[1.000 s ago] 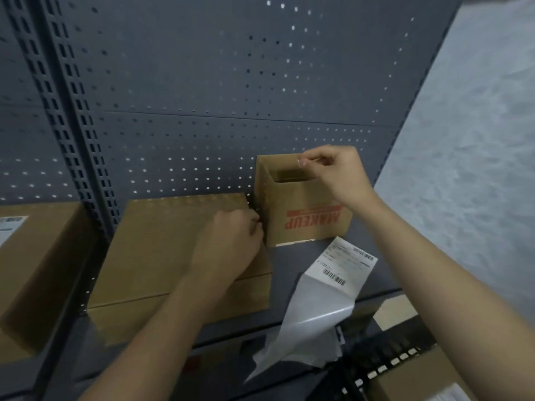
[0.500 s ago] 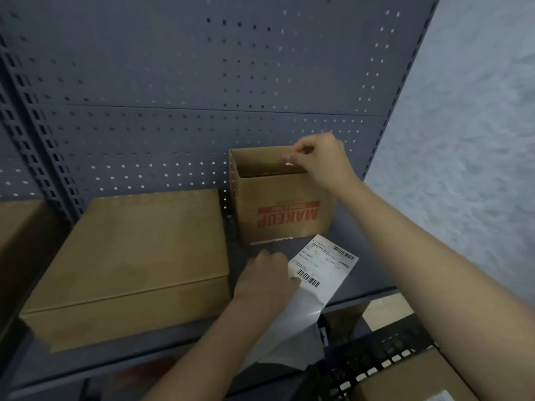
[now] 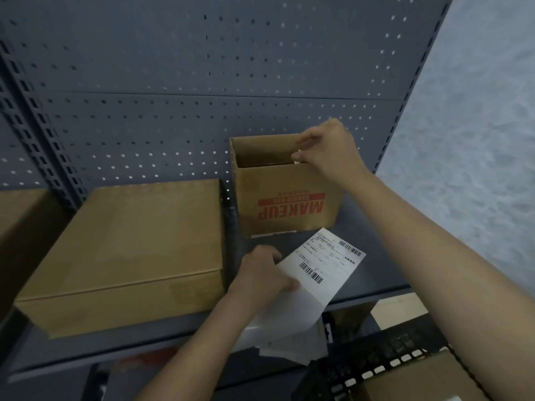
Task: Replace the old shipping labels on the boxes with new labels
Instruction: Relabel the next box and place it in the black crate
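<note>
Two hands engaged | new label (image 3: 327, 264) is pinched at its edge by left hand (image 3: 260, 273), on shelf (image 3: 373, 264) before MAKEUP box (image 3: 289, 204), likely for lifting | box rim is touched by right hand (image 3: 330, 151), likely for steadying; grip cannot be told

Small cardboard box (image 3: 285, 183) bearing the red word "MAKEUP", printed upside down below a red band of illegible characters; shipping label (image 3: 327, 263) with two barcodes and fine print too small to read.
</note>
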### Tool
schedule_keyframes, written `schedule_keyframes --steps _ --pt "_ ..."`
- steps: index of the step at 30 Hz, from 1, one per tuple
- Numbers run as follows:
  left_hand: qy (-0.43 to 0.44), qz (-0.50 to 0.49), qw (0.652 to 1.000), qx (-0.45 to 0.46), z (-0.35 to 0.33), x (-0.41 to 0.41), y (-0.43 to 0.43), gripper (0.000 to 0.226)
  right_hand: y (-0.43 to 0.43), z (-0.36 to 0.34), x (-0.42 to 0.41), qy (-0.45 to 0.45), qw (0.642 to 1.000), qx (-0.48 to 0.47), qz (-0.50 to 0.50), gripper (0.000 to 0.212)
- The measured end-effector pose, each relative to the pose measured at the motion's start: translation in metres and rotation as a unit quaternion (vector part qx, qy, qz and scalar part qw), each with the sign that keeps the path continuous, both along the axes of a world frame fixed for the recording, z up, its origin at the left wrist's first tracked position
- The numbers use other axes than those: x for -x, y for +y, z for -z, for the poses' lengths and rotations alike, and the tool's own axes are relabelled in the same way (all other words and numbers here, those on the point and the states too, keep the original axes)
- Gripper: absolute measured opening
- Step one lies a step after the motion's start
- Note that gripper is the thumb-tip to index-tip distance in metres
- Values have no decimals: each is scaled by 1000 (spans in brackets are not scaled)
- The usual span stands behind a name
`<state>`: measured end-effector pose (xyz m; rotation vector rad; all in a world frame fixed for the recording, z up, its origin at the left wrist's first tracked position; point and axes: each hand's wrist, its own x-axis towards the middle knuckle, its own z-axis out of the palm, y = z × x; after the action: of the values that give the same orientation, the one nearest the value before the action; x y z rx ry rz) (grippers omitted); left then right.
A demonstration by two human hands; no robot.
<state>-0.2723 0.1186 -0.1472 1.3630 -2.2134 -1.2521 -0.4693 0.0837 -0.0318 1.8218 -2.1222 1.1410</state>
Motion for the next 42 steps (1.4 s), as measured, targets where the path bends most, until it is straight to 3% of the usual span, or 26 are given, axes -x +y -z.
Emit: schedule_keyframes --steps 4,8,13,16,21,29,35,42 --pt "66 -18 997 -33 -5 -1 -4 30 -2 -2 -1 4 1000 -13 -25 16" --pt "121 -30 989 -80 -11 -2 -6 41 -5 2 -1 19 998 -43 -39 22" --pt "177 -16 979 -103 -22 -6 -5 38 -7 3 2 30 996 -77 -20 22" --pt "184 -6 976 -119 -28 -7 -3 38 -5 -1 3 -10 998 -63 -24 15" --pt "192 -14 971 -144 -31 -9 -3 33 -3 -5 2 8 998 -45 -31 10" --pt "198 -26 970 -140 -34 -9 0 27 -2 -3 0 59 994 -84 -44 31" --pt "213 -16 967 -140 -41 -12 2 25 -1 -4 6 35 998 -31 -51 3" --pt "253 -14 955 -155 -50 -16 4 27 -2 -4 13 12 999 -9 -31 15"
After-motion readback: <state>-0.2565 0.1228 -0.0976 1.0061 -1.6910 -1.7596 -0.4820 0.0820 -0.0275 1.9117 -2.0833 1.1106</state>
